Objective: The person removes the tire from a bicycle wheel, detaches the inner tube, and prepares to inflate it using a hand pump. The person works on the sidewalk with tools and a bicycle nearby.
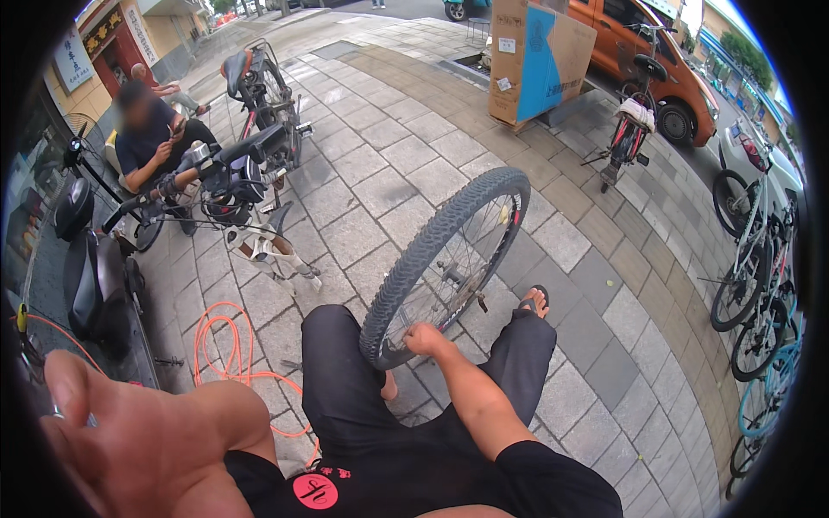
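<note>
A bicycle wheel [445, 263] with a knobby black tyre stands upright, tilted, between my knees. My right hand [423, 338] is closed at its rim, low on the side nearest me; the fingertips are partly hidden. My left hand [73, 397] is raised close to the camera at the lower left, well away from the wheel. Its fingers are curled, and a small shiny bit shows by them, too cut off by the picture's edge to name. Beyond my left knee a bicycle [237, 186] shows a bare white fork [272, 255] near the paving.
An orange hose [229, 341] lies coiled beside my left leg. A dark scooter [91, 276] stands at the left, near a seated person [151, 129] holding a phone. A tall cardboard box [553, 65], a parked bicycle [635, 121] and an orange car [682, 108] are farther off. Several bicycles line the right.
</note>
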`<control>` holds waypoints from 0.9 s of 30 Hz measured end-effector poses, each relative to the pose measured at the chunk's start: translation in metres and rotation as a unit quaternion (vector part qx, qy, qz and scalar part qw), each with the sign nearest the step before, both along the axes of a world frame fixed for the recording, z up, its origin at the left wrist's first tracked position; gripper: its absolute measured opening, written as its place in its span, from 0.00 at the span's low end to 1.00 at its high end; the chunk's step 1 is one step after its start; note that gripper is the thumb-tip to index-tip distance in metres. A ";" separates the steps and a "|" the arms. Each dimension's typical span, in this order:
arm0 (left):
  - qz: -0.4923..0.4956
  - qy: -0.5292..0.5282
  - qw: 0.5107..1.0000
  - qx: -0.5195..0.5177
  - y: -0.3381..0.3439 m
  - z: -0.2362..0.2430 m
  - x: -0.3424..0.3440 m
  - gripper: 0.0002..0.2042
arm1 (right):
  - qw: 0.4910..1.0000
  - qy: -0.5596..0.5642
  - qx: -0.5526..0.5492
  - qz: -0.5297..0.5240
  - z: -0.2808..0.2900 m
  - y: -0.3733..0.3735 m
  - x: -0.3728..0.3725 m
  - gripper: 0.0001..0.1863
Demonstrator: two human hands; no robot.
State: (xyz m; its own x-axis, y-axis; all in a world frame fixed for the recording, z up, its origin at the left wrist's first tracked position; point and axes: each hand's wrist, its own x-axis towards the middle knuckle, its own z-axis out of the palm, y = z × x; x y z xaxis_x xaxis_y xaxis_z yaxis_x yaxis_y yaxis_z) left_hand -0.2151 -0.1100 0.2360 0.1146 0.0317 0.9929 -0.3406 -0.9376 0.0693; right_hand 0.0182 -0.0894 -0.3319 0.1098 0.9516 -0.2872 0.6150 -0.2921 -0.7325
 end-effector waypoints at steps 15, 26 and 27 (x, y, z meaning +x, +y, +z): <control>0.041 0.061 0.995 0.073 0.028 -0.027 -0.038 0.28 | 0.998 0.003 -0.051 0.038 0.011 0.003 0.006 0.18; 0.184 0.499 0.725 -0.437 0.116 -0.266 0.126 0.47 | 0.995 0.054 -0.074 0.046 0.017 0.004 0.011 0.16; 0.210 0.426 0.757 -0.448 0.106 -0.276 0.132 0.42 | 0.994 0.052 -0.082 0.045 0.015 -0.002 0.012 0.16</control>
